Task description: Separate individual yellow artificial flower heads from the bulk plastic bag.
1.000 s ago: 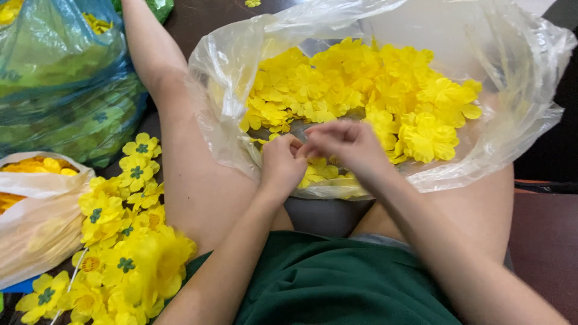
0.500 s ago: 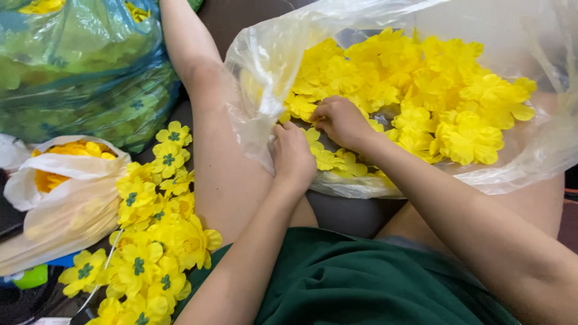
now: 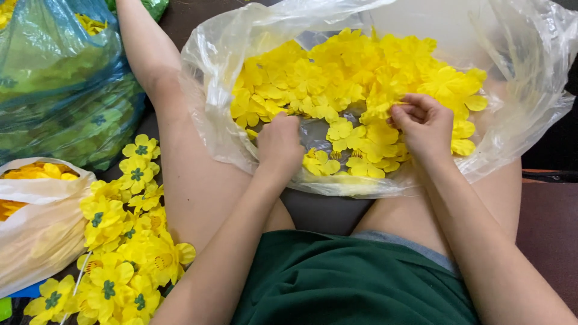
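A clear plastic bag [image 3: 530, 90] lies open across my legs and holds a heap of loose yellow fabric petals [image 3: 337, 78]. My left hand [image 3: 280, 141] is curled at the near edge of the heap, fingers closed; what it grips is hidden. My right hand [image 3: 424, 123] reaches into the petals on the right, fingertips pinched on a yellow petal [image 3: 394, 111]. The two hands are a hand's width apart.
A pile of finished yellow flowers with green centres [image 3: 123, 241] lies by my left leg. A white bag of yellow pieces [image 3: 36, 235] sits at the left edge. A blue-green bag [image 3: 60, 90] of green and yellow pieces stands behind it.
My hands were together at the near edge of the heap. My right hand has since moved off to the right into the petals; my left hand stayed near the bag's front.
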